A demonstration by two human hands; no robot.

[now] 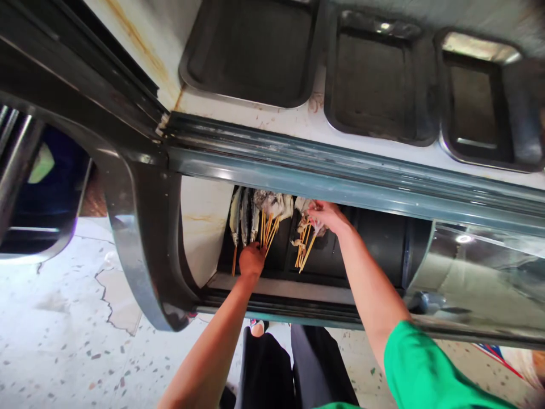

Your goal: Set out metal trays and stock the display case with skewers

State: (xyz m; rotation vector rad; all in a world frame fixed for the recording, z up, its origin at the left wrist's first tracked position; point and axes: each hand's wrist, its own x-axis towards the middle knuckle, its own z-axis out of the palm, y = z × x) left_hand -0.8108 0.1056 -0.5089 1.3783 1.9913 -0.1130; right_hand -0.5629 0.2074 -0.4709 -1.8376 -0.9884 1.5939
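Note:
My left hand (pixel 252 259) is closed at the lower ends of the skewers, beside several skewered fish (pixel 244 213). What its fingers hold, if anything, is hidden behind the back of the hand. Just right of it, a bunch of squid skewers (pixel 269 224) lies with its wooden sticks toward me. My right hand (pixel 327 216) reaches into the display case and grips the pale meat end of a squid skewer (pixel 318 227). More skewers with small squid pieces (pixel 301 241) lie to the left of that hand, on a dark tray (pixel 366 244).
A teal metal rail (pixel 298 182) crosses just above my hands. Curved glass (pixel 477 272) closes the case at the right, and a dark curved frame (pixel 140 227) stands at the left. Three metal trays (pixel 251 51) sit on the top shelf. Below is a speckled floor (pixel 63 341).

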